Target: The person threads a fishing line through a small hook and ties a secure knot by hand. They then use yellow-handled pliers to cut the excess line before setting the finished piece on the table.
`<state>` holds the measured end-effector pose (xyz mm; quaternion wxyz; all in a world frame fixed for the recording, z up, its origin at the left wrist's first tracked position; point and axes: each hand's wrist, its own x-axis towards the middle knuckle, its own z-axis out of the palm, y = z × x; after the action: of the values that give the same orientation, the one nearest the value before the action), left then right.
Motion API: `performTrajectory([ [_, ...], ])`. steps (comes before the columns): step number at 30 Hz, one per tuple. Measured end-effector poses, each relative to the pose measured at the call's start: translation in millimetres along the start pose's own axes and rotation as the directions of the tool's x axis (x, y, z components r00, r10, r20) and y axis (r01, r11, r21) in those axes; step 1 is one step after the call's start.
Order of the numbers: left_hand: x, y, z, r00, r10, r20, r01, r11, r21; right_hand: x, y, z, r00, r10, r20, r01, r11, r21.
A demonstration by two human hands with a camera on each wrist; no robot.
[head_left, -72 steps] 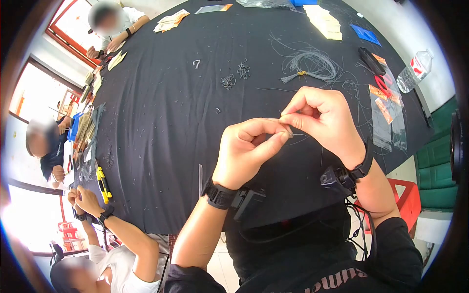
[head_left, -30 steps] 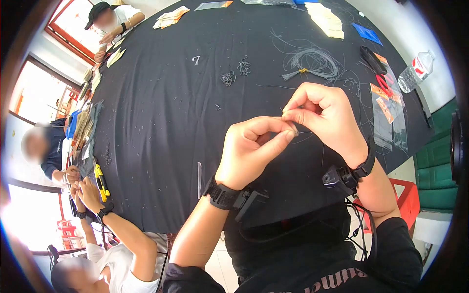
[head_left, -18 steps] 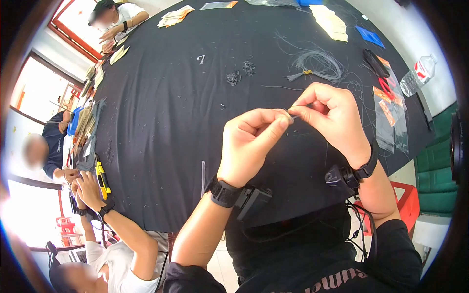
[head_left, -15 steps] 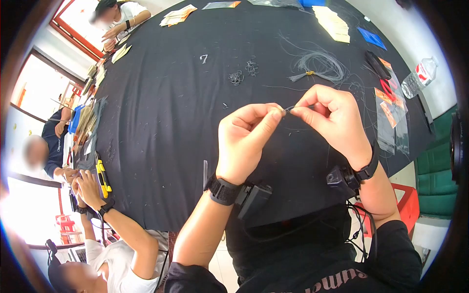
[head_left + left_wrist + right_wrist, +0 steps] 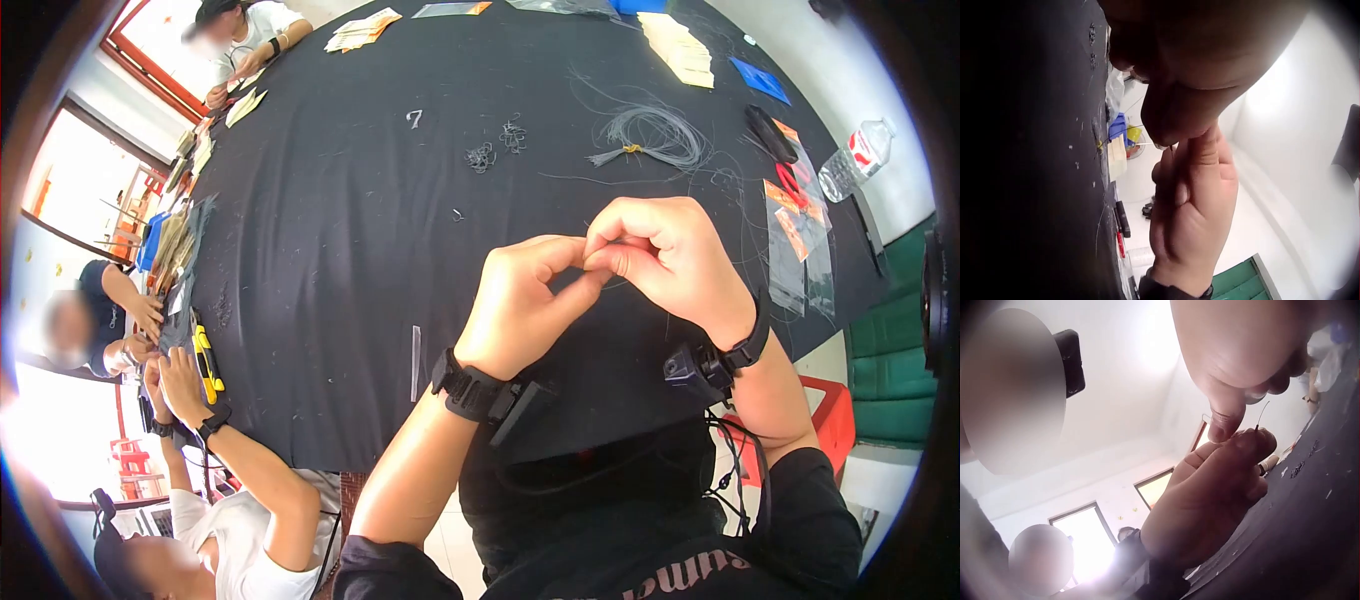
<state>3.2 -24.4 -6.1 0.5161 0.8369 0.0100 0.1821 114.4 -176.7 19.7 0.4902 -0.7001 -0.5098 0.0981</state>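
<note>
My left hand (image 5: 520, 305) pinches a thin fishing line (image 5: 1262, 413) between thumb and forefinger. A short end stands up from a small dark piece at those fingertips, mostly hidden by the skin. My right hand (image 5: 670, 255) has its thumb and forefinger closed together right at the left fingertips, pinching the same line; the pinched part is covered. Both hands are held over the black cloth, as the left wrist view shows. Beyond them lie a coil of fishing line (image 5: 655, 138) tied with a yellow band and two small piles of dark fishing hooks (image 5: 480, 157).
A single small hook (image 5: 458, 214) lies left of the hands. On the right are red-handled scissors (image 5: 790, 185), a black case (image 5: 770, 135), clear packets (image 5: 800, 265) and a water bottle (image 5: 855, 160). A yellow cutter (image 5: 207, 362) lies at left, near other people seated round the table.
My hands were slightly apart half a second ago with a short dark strand between them. Now the left has moved right and down, and the fingertips meet, hiding the strand.
</note>
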Motion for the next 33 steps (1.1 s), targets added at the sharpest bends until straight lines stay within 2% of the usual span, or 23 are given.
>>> performTrajectory([
  [2,-1,3,-1,0.997,-0.055,0.056,0.055,0.998,-0.008,1,-5,-5,1.0,-0.001,0.022,0.001,1.0,-0.003],
  [5,-3,-1,1,0.995,-0.067,0.07,0.079,0.979,-0.188,1,-3,-6,0.998,0.065,-0.003,-0.064,0.985,0.158],
  [8,-4,-1,1,0.989,-0.112,0.093,0.136,0.941,-0.311,1,-5,-9,0.995,0.089,-0.042,-0.082,0.985,0.151],
  [14,-4,-2,2,0.993,-0.108,0.047,0.117,0.867,-0.484,1,-5,-8,0.991,0.096,-0.095,-0.085,0.99,0.112],
  [17,-4,-1,2,0.985,-0.171,0.033,0.165,0.854,-0.493,1,-3,-7,0.986,0.091,-0.138,-0.093,0.996,-0.002],
  [20,-2,-7,1,0.987,-0.161,-0.004,0.138,0.857,-0.497,1,-1,-6,0.98,0.073,-0.186,-0.08,0.996,-0.029],
  [23,-1,-5,-2,0.974,-0.224,-0.041,0.157,0.79,-0.593,0,0,-5,0.975,0.117,-0.187,-0.135,0.987,-0.087],
  [29,1,-8,-7,0.947,-0.248,-0.205,0.071,0.782,-0.619,-2,-6,5,0.974,0.158,-0.16,-0.156,0.987,0.028],
  [33,0,-7,-1,0.93,-0.265,-0.255,0.037,0.756,-0.654,-5,-4,17,0.986,0.103,-0.133,-0.098,0.994,0.042],
])
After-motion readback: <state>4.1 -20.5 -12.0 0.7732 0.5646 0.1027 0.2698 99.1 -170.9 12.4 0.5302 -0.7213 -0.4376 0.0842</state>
